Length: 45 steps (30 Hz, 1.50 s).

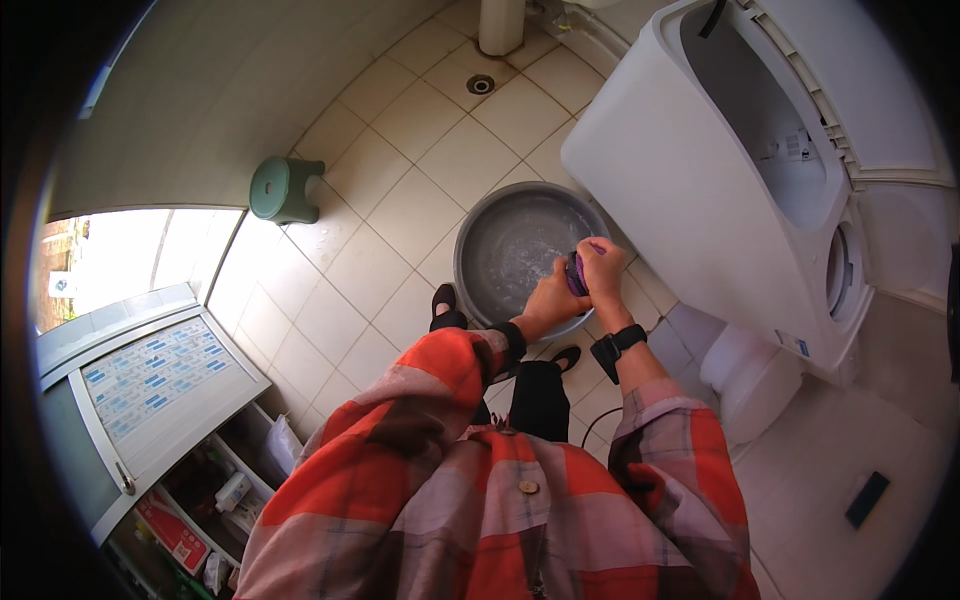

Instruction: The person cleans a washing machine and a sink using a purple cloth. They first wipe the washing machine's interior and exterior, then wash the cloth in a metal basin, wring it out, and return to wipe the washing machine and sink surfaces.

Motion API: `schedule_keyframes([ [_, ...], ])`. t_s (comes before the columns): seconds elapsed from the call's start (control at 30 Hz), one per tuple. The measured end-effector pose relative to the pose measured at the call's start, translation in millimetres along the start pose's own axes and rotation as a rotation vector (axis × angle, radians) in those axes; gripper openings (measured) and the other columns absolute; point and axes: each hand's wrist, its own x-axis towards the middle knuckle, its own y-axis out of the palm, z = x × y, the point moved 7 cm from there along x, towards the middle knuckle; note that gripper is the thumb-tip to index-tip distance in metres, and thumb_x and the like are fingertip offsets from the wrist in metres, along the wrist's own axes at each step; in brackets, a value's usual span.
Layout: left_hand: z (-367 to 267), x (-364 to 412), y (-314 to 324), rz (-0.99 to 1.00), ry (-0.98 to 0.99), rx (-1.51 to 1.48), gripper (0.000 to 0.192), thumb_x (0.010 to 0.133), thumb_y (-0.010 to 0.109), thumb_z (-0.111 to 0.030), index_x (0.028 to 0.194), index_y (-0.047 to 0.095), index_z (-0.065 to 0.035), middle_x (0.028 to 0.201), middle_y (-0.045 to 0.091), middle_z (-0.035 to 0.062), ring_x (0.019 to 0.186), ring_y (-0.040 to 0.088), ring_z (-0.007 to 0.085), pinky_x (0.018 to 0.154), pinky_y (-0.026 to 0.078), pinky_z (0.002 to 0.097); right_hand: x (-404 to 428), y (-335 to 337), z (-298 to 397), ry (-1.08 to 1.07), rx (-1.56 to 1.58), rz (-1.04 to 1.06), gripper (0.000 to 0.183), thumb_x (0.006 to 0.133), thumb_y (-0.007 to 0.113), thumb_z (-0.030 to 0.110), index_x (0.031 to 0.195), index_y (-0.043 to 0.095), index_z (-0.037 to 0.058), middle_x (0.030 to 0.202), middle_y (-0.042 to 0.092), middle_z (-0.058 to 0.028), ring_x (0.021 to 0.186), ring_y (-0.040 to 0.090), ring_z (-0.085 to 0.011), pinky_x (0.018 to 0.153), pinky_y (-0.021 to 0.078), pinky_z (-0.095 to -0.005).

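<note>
Both hands grip one small bunched cloth item (576,274), purple and dark, over the right part of a round grey basin (480,300). My left hand (553,301) closes on its lower left side, and my right hand (602,271) is wrapped over its right side. The hands are close together, near the basin's rim. Shallow water with some suds or bubbles seems to lie in the basin, which stands on the tiled floor. The exact kind of cloth is hidden by my fingers.
A white twin-tub type washing machine (675,172) stands at the right, lid raised. A green plastic stool (281,190) is by the left wall, and a floor drain (481,84) lies beyond the basin. An open-shelved cabinet (176,390) fills the lower left.
</note>
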Motion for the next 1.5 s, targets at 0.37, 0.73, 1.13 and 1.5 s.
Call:
schedule_keyframes([
  [0.37,-19.4,-3.7,-40.4,0.134,0.227,0.14,0.07,0.07,0.065,-0.037,0.12,0.031,-0.0028,0.083,0.06,0.0268,0.079,0.059,0.0426,0.067,0.047,0.0467,-13.1,-1.0,-5.3,0.191,0.279,-0.268,0.023,0.074,0.059,0.014,0.089,0.062,-0.0027,0.081,0.061,-0.0078,0.073,0.056,-0.0152,0.066,0.0455,-0.0283],
  [0.73,-7.1,-30.5,-106.1,-0.138,0.099,-0.152,0.064,0.061,0.069,-0.02,0.112,0.034,-0.0035,0.085,0.058,0.0253,0.081,0.058,0.0419,0.069,0.047,0.0457,15.3,-20.7,-61.2,0.274,-0.971,0.557,0.052,0.087,0.047,0.048,0.12,0.045,0.0075,0.111,0.052,-0.0132,0.095,0.054,-0.0237,0.078,0.0429,-0.0366],
  [1.13,4.8,-166.3,-202.4,-0.565,0.175,-0.026,0.076,0.067,0.069,-0.039,0.125,0.034,-0.0051,0.099,0.051,0.026,0.086,0.056,0.0417,0.073,0.048,0.0442,-121.2,153.5,152.5,0.199,0.411,1.03,0.052,0.082,0.06,0.018,0.126,0.036,0.0037,0.114,0.049,-0.0115,0.102,0.052,-0.0205,0.087,0.0441,-0.0317],
  [1.5,114.8,-318.8,-368.0,-0.348,0.556,-1.759,0.049,0.095,0.029,-0.042,0.12,0.042,-0.0024,0.083,0.06,0.0068,0.075,0.06,0.0161,0.064,0.049,0.027,-302.7,351.3,253.7,0.199,0.349,1.561,0.046,0.079,0.057,0.012,0.121,0.039,0.0029,0.107,0.053,-0.011,0.092,0.058,-0.0191,0.081,0.05,-0.0299],
])
